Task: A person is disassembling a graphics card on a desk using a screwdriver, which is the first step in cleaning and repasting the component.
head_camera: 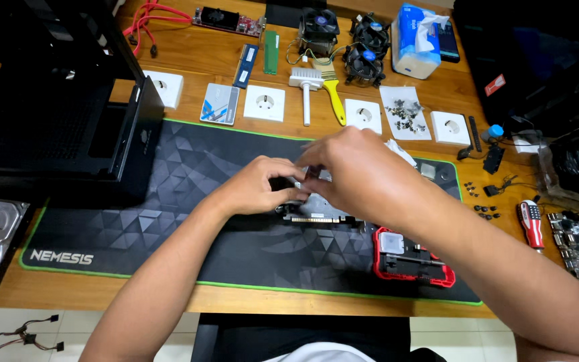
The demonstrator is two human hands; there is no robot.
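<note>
**Graphics card being held in both hands at mid-mat**

Graphics card [316, 208] is lying on the dark desk mat [189, 174], roughly at its centre, with its gold connector edge facing the person. Largest around it, the wooden tabletop [202, 57] is carrying everything, and the green-edged mat is covering most of its near half. A black computer case [55, 107] is standing at the left, overlapping the mat's left end and closing that side off. The mat is lying bare to the left of the card as far as the case, and along the front edge.

The left hand [259, 184] is wrapping its fingers over the card's left end, its grip pressed onto the card. The right hand [353, 167] is arching over the card's top from the right; its fingertips are gathered on a small dark part there, though what they are pinching cannot be told.

A red and black bracket [413, 261] is sitting just beside the card, near the right forearm. Beyond the mat's far edge a row of white wall sockets [264, 102] is lined up, with a white brush [306, 84], a yellow-handled brush [333, 94] and cooling fans [363, 43] behind. A tissue pack [413, 40] is standing further right. A red-handled screwdriver [531, 224] and small black screws [485, 211] are lying off the mat's right end.
</note>
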